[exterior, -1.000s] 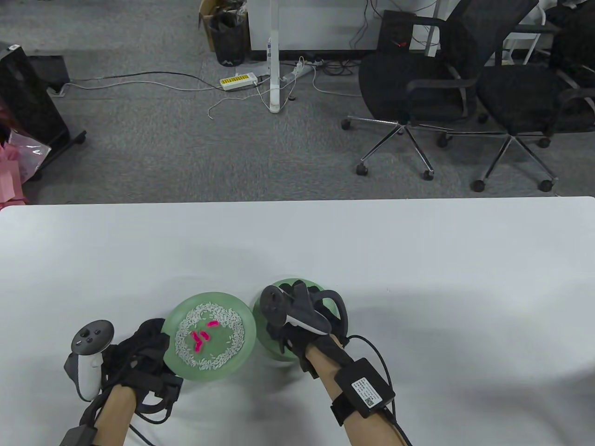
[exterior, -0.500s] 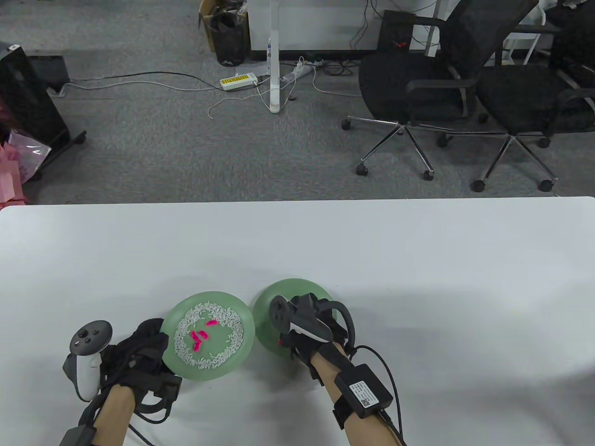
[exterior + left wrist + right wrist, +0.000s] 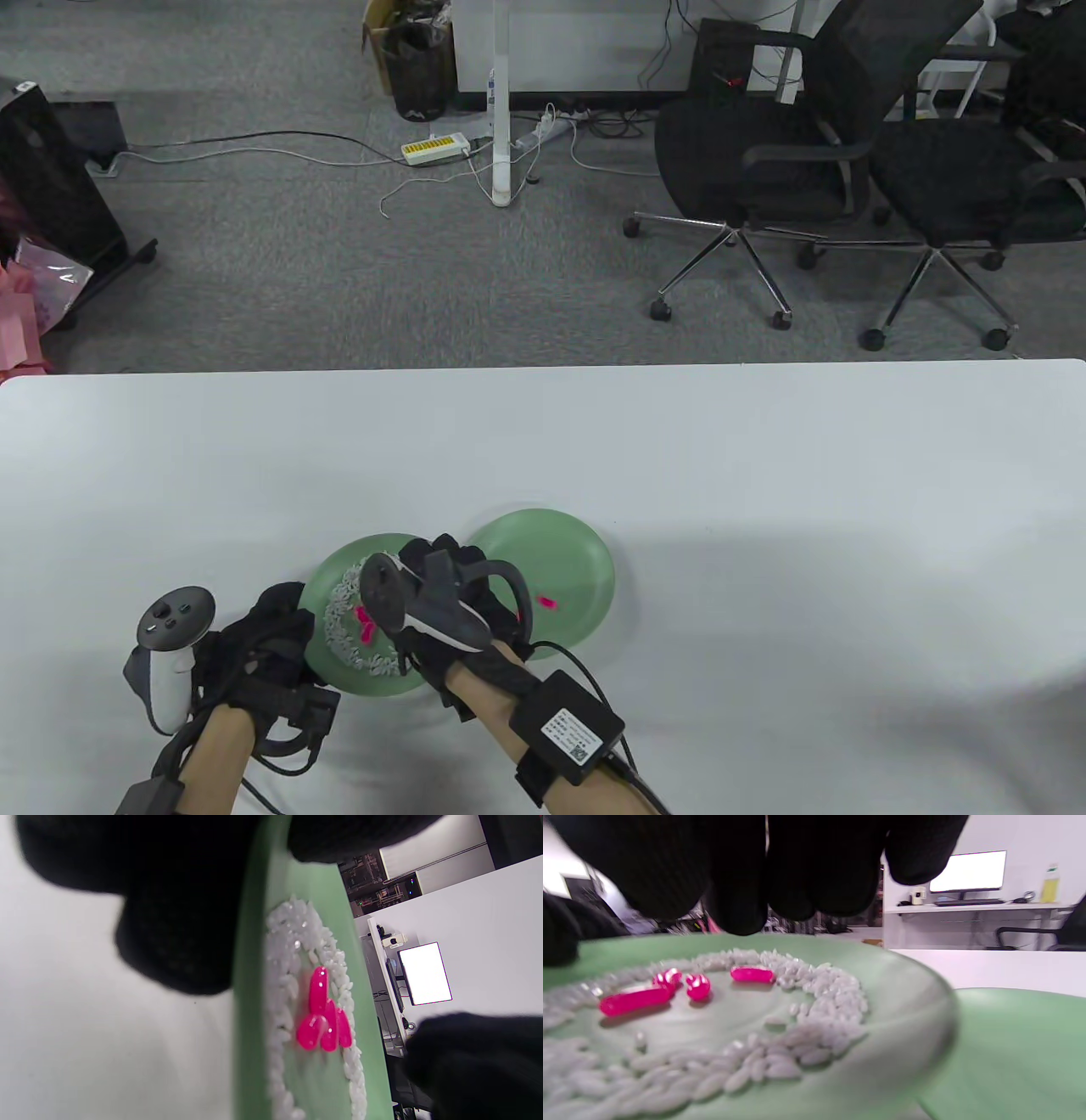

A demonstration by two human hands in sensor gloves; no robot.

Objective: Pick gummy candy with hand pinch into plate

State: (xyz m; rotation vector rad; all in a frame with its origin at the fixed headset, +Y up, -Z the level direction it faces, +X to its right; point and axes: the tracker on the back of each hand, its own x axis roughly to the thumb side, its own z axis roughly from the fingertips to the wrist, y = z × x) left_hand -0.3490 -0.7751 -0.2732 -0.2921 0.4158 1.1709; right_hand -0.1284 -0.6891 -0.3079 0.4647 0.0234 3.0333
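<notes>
A green plate (image 3: 339, 564) holds a ring of white rice and several pink gummy candies (image 3: 366, 626). My left hand (image 3: 276, 624) grips this plate's left rim; in the left wrist view its fingers (image 3: 178, 933) lie under the rim (image 3: 248, 984) beside the candies (image 3: 322, 1018). My right hand (image 3: 428, 552) hovers over the rice plate. In the right wrist view its fingertips (image 3: 742, 916) hang empty above the candies (image 3: 751, 974), not touching them. A second green plate (image 3: 590, 548) to the right holds one pink candy (image 3: 547, 603).
The two plates stand almost touching near the white table's front edge. The second plate's rim (image 3: 1009, 1035) shows at the right of the right wrist view. Office chairs (image 3: 764, 170) and cables are on the floor beyond the table.
My right hand moved left from over the second plate to over the rice plate. One pink candy now lies uncovered in the second plate. My left hand kept its hold on the rim.
</notes>
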